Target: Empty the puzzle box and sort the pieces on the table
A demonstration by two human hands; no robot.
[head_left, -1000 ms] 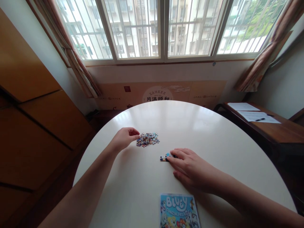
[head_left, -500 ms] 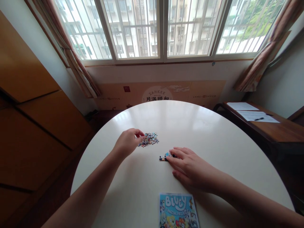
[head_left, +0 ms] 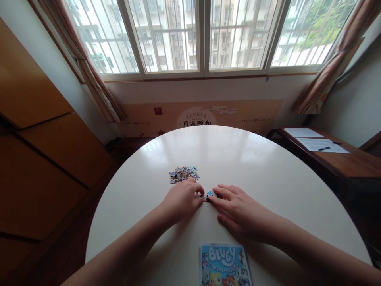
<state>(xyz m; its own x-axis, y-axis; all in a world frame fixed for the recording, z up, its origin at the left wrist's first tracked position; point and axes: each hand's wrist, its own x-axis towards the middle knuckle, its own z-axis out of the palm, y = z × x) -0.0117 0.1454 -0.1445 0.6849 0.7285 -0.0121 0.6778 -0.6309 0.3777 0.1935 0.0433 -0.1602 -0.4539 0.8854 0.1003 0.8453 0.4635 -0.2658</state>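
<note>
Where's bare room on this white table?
The table is bare between the puzzle pile and its far edge, and beyond the right forearm. Crowded: the middle, where the left hand and right hand flank some pieces.

At the middle of the round table [head_left: 133, 167], hiding the right part of the joined puzzle pieces [head_left: 210, 194] under the right hand [head_left: 233, 203] and their left end behind the left hand [head_left: 182, 199], leaving its grip unclear. Toward the table's far rim, showing loose pieces [head_left: 183, 173] too small to tell apart. At its near side, cutting off the booklet [head_left: 225, 263] below; beyond the far rim, hiding the foot of the printed board [head_left: 198, 115].
</note>
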